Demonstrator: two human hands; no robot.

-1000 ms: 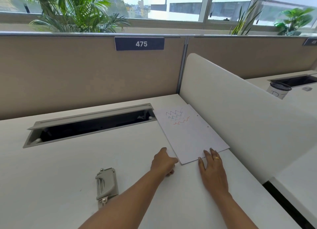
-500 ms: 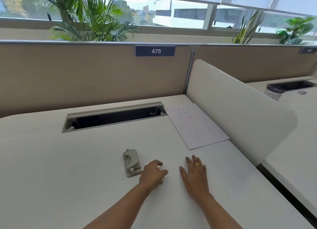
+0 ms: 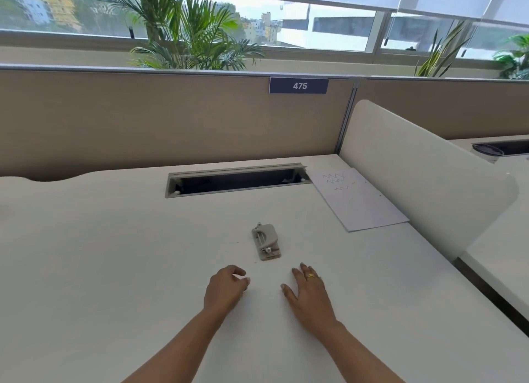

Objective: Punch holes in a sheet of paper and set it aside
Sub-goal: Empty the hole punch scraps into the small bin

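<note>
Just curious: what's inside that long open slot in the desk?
The slot is mostly dark. A few small pale fittings show at its left and right ends; whether cables or sockets sit deeper is hidden in shadow. Its raised lid stands along the far edge.

White surface (image 3: 114, 253), grey punch (image 3: 266, 241) near centre, paper (image 3: 357, 202) flat at far right beside the divider, cable slot (image 3: 237, 179) at back, both hands resting on near edge, holding nothing
</note>
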